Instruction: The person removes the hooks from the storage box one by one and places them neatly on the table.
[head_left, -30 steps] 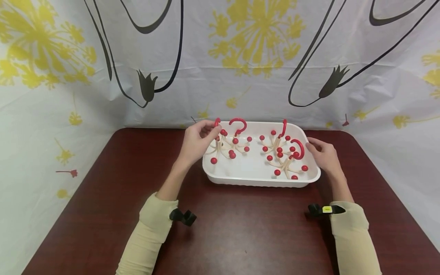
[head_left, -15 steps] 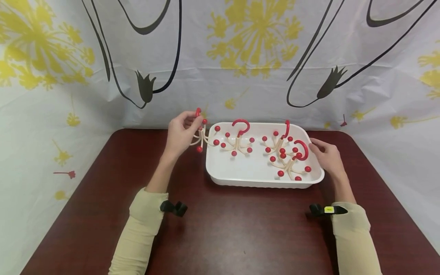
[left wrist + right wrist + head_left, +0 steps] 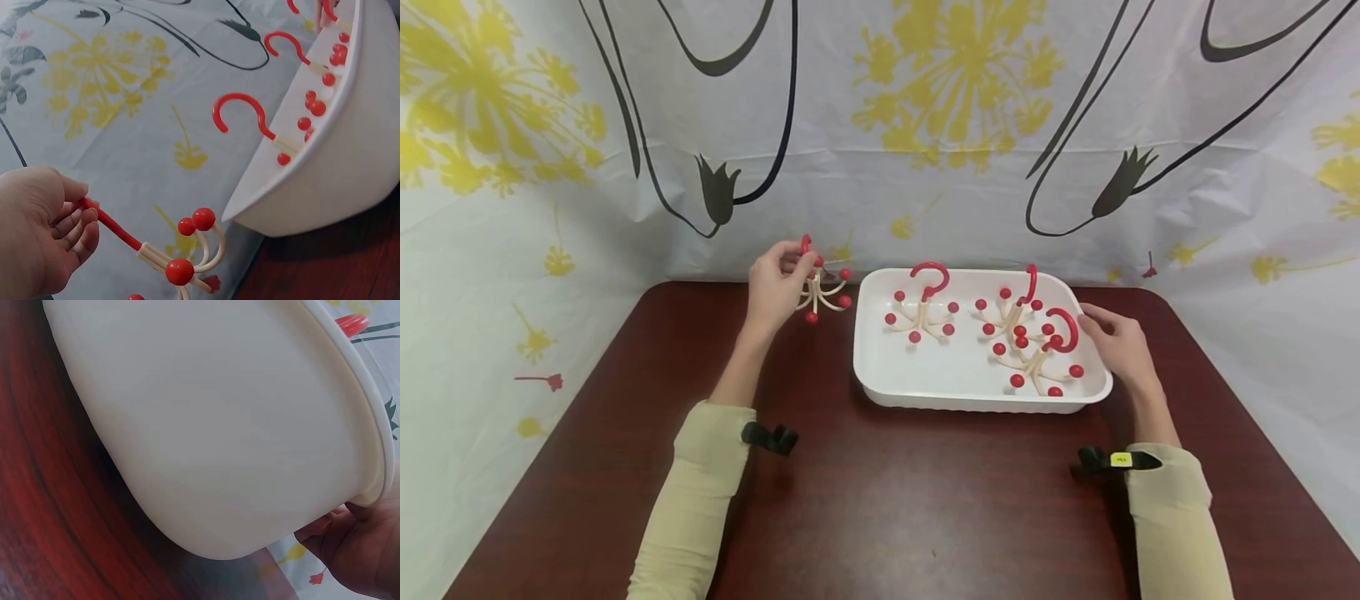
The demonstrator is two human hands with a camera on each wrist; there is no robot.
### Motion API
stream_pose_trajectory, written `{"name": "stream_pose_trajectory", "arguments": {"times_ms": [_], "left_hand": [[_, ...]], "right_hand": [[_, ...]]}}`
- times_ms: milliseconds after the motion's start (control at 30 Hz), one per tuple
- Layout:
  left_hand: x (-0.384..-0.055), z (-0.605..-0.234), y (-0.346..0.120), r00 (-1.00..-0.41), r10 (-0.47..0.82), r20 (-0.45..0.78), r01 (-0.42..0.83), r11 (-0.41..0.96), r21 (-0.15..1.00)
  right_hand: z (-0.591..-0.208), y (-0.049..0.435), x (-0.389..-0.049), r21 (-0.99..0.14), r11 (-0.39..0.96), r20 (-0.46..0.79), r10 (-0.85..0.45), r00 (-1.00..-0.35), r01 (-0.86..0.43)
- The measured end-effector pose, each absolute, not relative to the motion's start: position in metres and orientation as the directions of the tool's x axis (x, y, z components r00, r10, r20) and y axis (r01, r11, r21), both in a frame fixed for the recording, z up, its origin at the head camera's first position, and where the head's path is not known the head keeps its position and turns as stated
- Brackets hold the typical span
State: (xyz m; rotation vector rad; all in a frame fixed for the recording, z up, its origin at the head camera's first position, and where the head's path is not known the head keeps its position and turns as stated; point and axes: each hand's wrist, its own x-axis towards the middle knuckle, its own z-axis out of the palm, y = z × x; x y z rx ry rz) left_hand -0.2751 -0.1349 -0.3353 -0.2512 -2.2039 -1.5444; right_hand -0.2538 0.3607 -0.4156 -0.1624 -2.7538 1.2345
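Note:
My left hand (image 3: 777, 282) pinches the red hook of a claw hanger (image 3: 817, 293), which has cream arms tipped with red balls. In the head view this hanger hangs in the air, to the left of a white tray (image 3: 917, 379) and apart from it. The left wrist view shows the thumb and fingers on the hook (image 3: 115, 228). At the tray's right end, my right hand (image 3: 1118, 346) grips the rim; in the right wrist view its fingers are partly hidden behind the tray wall (image 3: 219, 437).
The tray holds a similar hanger (image 3: 922, 317) on its left side and two more, one hanger (image 3: 1013, 315) behind another hanger (image 3: 1036, 367), at the right. A dark red-brown table (image 3: 880, 492) lies beneath. Behind it hangs a patterned cloth (image 3: 880, 200).
My left hand has lifted the hanger out of the tray's left end and carried it leftward. The tray, with my right hand on it, has shifted slightly right.

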Motion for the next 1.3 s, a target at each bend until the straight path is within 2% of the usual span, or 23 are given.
{"name": "stream_pose_trajectory", "arguments": {"times_ms": [533, 900, 1300], "left_hand": [[-0.307, -0.369, -0.140, -0.929, -0.129, 0.346, 0.245, 0.486, 0.839], [-0.315, -0.378, -0.135, -0.925, -0.120, 0.362, 0.261, 0.491, 0.831], [-0.311, -0.379, -0.132, -0.891, -0.202, 0.407, 0.288, 0.440, 0.850]], "right_hand": [[-0.418, 0.361, -0.252, -0.773, 0.632, 0.064, 0.147, -0.987, 0.044], [-0.417, 0.358, -0.251, -0.771, 0.635, 0.067, 0.162, -0.984, 0.052], [-0.418, 0.359, -0.252, -0.785, 0.618, 0.079, 0.180, -0.980, 0.050]]}}
